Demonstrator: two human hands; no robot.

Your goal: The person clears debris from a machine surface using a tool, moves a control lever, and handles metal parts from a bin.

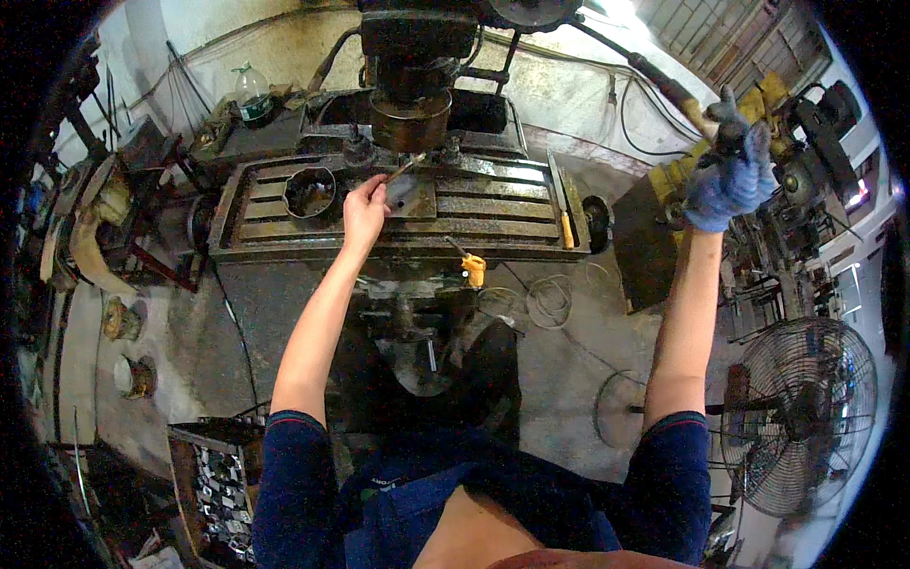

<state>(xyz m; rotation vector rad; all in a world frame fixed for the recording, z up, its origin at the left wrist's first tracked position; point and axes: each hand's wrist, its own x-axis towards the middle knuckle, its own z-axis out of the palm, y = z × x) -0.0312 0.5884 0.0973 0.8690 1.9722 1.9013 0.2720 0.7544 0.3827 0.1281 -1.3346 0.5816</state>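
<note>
The left hand (364,213), bare, is pinched shut in a narrow grip on a thin brush-like tool (403,171); exact kind cannot be told. The tool is held slanted up and to the right, its tip over a flat metal workpiece (412,197) lying on the slotted machine bench (493,204). The tip is placed just under the spindle head (409,119) of a drill or milling machine. Contact between tip and workpiece cannot be told.

The right hand (730,180), in a blue knitted glove, is raised high to the right and closed in a full grip around the end of the long feed lever (664,85), which runs up-left toward the machine head.

On the bench, a dark round ring-shaped casting (311,192) is seen left of the left hand, apart from it. A long tool with a yellow handle (561,204) lies along the bench's right end. A small orange oil can (474,270) is seen below the bench's front edge. A clear plastic bottle (252,95) stands on the back ledge, upper left, well apart from the hands.

A standing wire-guard fan (801,417) is at the lower right, on the floor. A crate of small metal parts (216,484) is at the lower left, near the person's left sleeve.
</note>
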